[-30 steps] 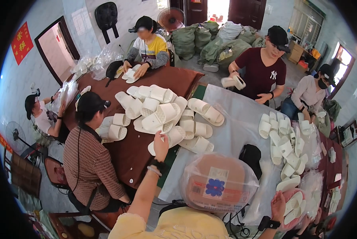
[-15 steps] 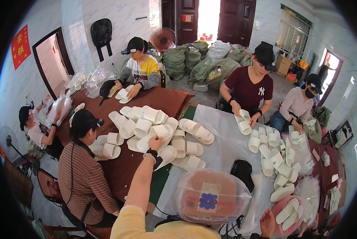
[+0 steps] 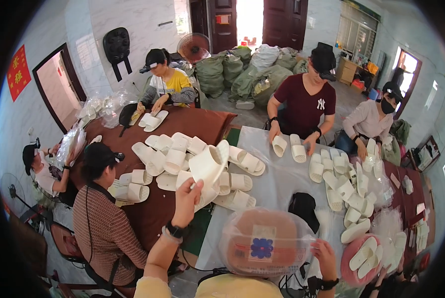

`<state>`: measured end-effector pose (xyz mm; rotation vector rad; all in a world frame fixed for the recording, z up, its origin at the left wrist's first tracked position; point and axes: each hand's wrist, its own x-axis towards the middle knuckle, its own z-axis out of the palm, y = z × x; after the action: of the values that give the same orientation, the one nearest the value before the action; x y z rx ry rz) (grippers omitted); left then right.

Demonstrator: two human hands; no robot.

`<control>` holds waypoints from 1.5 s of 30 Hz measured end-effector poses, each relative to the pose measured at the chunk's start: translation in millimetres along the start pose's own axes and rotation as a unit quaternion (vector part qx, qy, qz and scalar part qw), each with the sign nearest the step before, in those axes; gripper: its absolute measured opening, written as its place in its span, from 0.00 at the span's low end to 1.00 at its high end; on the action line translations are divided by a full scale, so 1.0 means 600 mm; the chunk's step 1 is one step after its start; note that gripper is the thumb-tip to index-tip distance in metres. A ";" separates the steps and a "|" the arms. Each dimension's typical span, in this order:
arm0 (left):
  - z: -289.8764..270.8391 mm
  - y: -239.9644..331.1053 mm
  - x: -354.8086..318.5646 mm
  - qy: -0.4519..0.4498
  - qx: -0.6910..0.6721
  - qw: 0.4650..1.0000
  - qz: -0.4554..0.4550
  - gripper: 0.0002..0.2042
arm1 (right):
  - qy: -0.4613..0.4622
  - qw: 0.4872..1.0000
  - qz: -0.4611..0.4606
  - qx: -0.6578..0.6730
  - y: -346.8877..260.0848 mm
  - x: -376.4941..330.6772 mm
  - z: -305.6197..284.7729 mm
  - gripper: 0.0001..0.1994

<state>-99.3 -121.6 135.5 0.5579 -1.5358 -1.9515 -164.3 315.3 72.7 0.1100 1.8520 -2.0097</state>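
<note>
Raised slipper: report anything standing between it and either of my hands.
Nothing visible separates the raised slipper from the left hand, which holds it. Toward the right hand, the plastic-wrapped brown item lies across the straight line in view; whether the slipper's height clears it is unclear.

Cream slipper in my left hand, yellow shirt on me.
Brown cloth and pale grey sheet flank a green strip; at the worktop's near edge, a blue flower marks the bag.

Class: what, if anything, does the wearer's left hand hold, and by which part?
The left hand holds a white slipper by its lower, near end.
</note>
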 end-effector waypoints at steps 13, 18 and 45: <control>0.010 -0.002 -0.177 -0.299 -0.087 0.949 -0.043 0.11 | -0.178 0.920 -0.243 -0.249 -0.025 0.080 0.136 0.26; 0.020 0.001 -0.162 -0.484 0.016 0.872 -0.072 0.09 | -0.265 0.935 0.221 0.081 0.010 0.089 0.157 0.32; 0.040 -0.114 -0.192 -0.501 0.363 0.780 0.092 0.13 | -0.290 0.558 -0.481 -0.611 -0.059 0.073 0.176 0.05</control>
<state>-42.8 -15.6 71.6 -0.4931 -2.9011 -1.4467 -194.2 203.9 104.0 -1.9979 2.4450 -0.3336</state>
